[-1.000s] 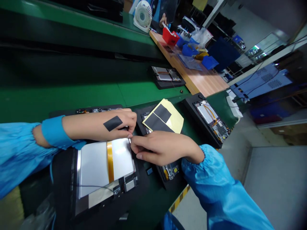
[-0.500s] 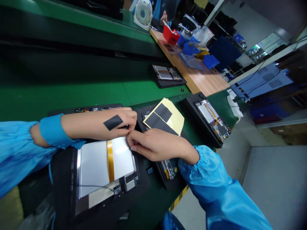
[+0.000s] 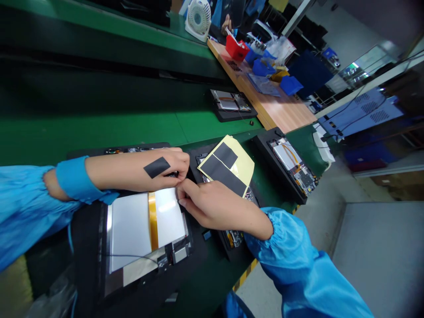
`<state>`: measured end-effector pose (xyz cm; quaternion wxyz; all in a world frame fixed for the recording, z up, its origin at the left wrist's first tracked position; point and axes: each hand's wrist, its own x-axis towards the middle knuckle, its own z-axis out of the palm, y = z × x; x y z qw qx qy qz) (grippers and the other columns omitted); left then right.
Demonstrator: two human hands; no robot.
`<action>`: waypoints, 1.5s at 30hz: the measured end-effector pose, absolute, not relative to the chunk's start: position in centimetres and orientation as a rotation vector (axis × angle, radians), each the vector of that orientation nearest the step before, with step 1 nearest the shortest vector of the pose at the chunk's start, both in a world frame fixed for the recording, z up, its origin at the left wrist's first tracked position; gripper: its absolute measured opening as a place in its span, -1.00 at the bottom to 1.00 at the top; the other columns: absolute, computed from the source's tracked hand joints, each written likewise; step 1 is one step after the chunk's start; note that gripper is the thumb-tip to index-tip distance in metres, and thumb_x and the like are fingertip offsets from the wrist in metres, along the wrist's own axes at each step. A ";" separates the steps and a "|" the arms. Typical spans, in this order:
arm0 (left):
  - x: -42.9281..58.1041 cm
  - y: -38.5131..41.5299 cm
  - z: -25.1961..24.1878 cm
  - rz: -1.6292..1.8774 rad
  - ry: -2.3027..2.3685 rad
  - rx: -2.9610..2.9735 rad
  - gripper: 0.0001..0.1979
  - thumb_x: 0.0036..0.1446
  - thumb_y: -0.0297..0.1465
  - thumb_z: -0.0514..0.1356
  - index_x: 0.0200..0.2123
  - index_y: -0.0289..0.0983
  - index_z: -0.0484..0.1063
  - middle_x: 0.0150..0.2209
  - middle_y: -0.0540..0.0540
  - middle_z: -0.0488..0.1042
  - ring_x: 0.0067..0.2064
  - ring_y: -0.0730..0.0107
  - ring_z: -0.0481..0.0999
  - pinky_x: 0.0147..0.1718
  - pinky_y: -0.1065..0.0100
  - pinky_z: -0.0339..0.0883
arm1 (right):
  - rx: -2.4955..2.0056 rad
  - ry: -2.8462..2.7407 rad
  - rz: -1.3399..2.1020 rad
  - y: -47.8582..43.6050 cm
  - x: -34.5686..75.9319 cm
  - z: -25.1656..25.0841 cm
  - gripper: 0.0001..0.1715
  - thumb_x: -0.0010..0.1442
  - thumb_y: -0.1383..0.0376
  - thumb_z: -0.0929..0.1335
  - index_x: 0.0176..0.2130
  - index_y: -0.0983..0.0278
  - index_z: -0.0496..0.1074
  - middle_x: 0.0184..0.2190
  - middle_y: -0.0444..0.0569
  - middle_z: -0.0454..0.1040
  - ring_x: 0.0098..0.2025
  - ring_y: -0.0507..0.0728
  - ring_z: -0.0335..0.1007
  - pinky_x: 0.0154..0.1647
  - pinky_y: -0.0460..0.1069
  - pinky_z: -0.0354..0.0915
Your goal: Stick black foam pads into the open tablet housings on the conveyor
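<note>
Head | left hand [image 3: 167, 173] curled, matte strip [image 3: 157, 167] atop | right hand [image 3: 212, 205] narrow, on glossy panel [image 3: 130, 227]

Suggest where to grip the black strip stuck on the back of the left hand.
Probably a corner at the knuckle-side short end of the black strip, reached by the right hand from the fingers' side. It lies flat on the left hand, so only a peeled corner offers a grip.

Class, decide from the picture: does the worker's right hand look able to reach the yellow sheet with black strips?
Probably yes: the yellow sheet lies uncovered just beyond the right hand, with nothing between them.
</note>
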<state>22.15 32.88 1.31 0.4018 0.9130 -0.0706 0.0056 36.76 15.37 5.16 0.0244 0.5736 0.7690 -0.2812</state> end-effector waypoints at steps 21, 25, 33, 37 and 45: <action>22.0 33.0 1.4 -0.029 -0.147 2.286 -0.74 0.43 -0.31 0.14 -0.38 -0.19 0.37 -0.29 -0.03 0.43 -0.24 0.26 0.37 -0.25 0.31 0.23 | 2.055 2.611 -0.389 13.5 36.3 2.4 -0.74 0.57 0.30 0.19 0.16 0.26 0.33 -0.30 -0.05 0.63 -0.33 0.13 0.54 -0.38 -0.03 0.20; 22.0 33.0 1.3 -0.030 -0.146 2.294 -0.79 0.42 -0.35 0.14 -0.34 -0.19 0.40 -0.27 -0.03 0.42 -0.20 0.27 0.39 -0.21 0.32 0.23 | 2.028 2.735 -0.274 12.2 36.1 2.2 -0.57 0.61 0.23 0.11 0.10 0.37 0.44 -0.31 0.05 0.64 -0.31 0.15 0.56 -0.31 0.01 0.34; 22.2 32.8 1.3 -0.018 -0.168 2.301 -0.73 0.45 -0.30 0.11 -0.36 -0.20 0.37 -0.27 -0.05 0.42 -0.22 0.28 0.38 -0.20 0.32 0.25 | 1.779 2.681 -0.082 8.3 34.3 2.8 -0.15 0.62 0.04 -0.01 0.17 0.73 0.41 -0.55 0.06 0.55 -0.58 0.20 0.44 -0.62 0.11 0.13; 22.0 32.8 1.7 -0.029 -0.166 2.294 -0.72 0.45 -0.28 0.09 -0.35 -0.21 0.39 -0.27 -0.05 0.42 -0.20 0.28 0.40 -0.17 0.32 0.26 | 1.873 2.665 -0.295 8.9 34.7 3.8 -0.15 0.61 -0.04 -0.02 0.14 0.55 0.47 -0.54 0.03 0.57 -0.55 0.15 0.47 -0.55 0.05 0.20; 22.4 32.7 1.3 -0.023 -0.149 2.298 -0.68 0.44 -0.19 0.10 -0.37 -0.21 0.40 -0.28 -0.06 0.44 -0.18 0.24 0.41 -0.16 0.31 0.27 | 2.023 2.478 -0.714 8.1 34.4 3.6 -0.12 0.52 -0.16 0.17 0.31 0.54 0.38 -0.52 0.05 0.59 -0.52 0.20 0.50 -0.50 0.01 0.25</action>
